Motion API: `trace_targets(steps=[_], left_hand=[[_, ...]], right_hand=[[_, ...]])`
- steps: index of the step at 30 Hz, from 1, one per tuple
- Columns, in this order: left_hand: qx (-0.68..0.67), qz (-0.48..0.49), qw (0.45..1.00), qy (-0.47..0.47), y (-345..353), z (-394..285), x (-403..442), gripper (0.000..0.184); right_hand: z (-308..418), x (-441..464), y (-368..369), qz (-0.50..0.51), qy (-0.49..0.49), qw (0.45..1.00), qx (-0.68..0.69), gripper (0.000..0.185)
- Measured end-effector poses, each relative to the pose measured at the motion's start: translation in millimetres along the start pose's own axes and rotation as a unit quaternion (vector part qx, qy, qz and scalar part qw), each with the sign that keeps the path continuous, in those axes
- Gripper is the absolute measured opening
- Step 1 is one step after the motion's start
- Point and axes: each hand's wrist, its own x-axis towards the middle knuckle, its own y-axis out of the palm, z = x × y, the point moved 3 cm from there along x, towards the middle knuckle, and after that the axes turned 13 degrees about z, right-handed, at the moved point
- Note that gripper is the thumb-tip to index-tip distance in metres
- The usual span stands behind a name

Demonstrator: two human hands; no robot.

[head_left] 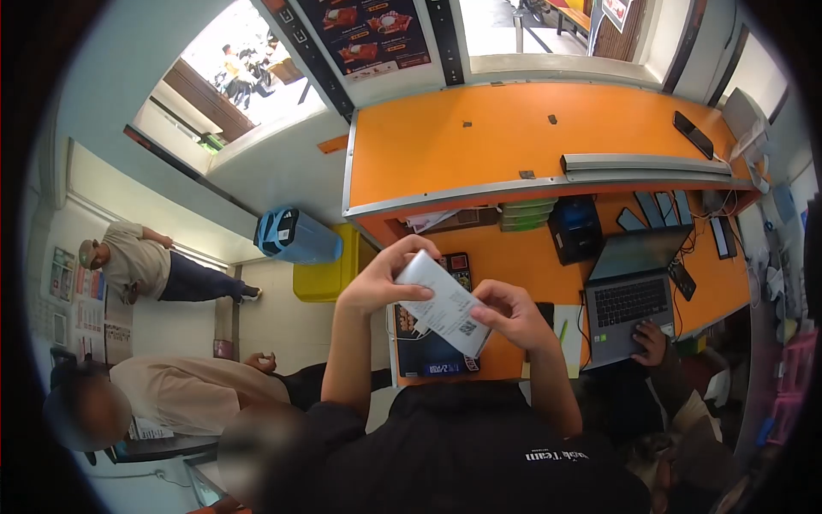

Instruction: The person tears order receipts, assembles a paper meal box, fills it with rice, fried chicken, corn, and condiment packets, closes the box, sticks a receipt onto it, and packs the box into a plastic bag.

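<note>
A white printed paper slip [443,301], with lines of text and a square code near its lower right end, is held up in front of the chest. My left hand [385,278] grips its upper left end between thumb and fingers. On the other side, my right hand [514,315] pinches the lower right part beside the code. Beneath the hands, a dark laptop [432,358] with stickers lies on the orange desk [514,261].
An open laptop [632,295] stands to the right, with another person's hand [652,343] on it. Phones lie behind it. An orange shelf top [479,137] spans the front. A blue bin [300,240] and yellow container [330,274] are left. Other people stand at the left.
</note>
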Motion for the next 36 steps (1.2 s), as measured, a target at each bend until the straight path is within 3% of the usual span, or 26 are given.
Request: trace_targets(steps=[2, 5, 8, 9, 12, 14, 15, 21, 26, 32, 36], left_hand=[[-0.021, -0.036, 0.999, 0.019, -9.7, 1.2, -13.3, 0.062], [-0.044, -0.088, 0.995, 0.025, -19.9, 5.6, -37.6, 0.065], [0.154, -0.114, 0.981, -0.04, -27.7, 11.6, -52.0, 0.066], [0.383, -0.143, 0.912, -0.012, -18.0, -1.9, -52.6, 0.059], [0.329, -0.044, 0.938, 0.096, 21.3, -21.6, -31.9, 0.047], [0.234, 0.054, 0.963, 0.12, 43.2, -7.2, -13.7, 0.034], [0.187, 0.043, 0.978, 0.085, 54.8, -9.8, -10.0, 0.027], [0.116, 0.013, 0.993, 0.028, 67.6, 15.3, 6.2, 0.019], [0.094, 0.028, 0.994, 0.042, 66.1, 24.1, 8.3, 0.027], [0.036, 0.023, 0.997, 0.057, 61.8, 19.2, 5.0, 0.034], [0.107, -0.022, 0.994, 0.023, 53.2, 25.9, 6.2, 0.032]], right_hand=[[0.7, 1.2, -0.7, 0.062, 0.024, 0.997, 0.037, 0.022], [-1.0, 6.0, -0.1, 0.05, 0.064, 0.997, -0.013, 0.022], [2.6, 8.9, 3.7, 0.033, 0.081, 0.996, -0.03, 0.021], [5.4, 9.8, 4.9, 0.043, 0.08, 0.995, -0.045, 0.021], [15.3, 12.9, 10.9, 0.071, 0.065, 0.991, -0.092, 0.019], [24.1, 13.9, 13.9, 0.085, 0.037, 0.987, -0.134, 0.019], [30.5, 13.9, 13.8, 0.067, 0.049, 0.984, -0.159, 0.02], [59.2, 7.1, 14.9, -0.015, 0.065, 0.968, -0.24, 0.022], [67.9, 5.1, 14.6, -0.023, 0.06, 0.957, -0.284, 0.019], [61.5, 11.2, 24.6, -0.071, -0.121, 0.922, -0.36, 0.024], [68.1, 8.8, 24.8, -0.046, -0.028, 0.945, -0.323, 0.037]])
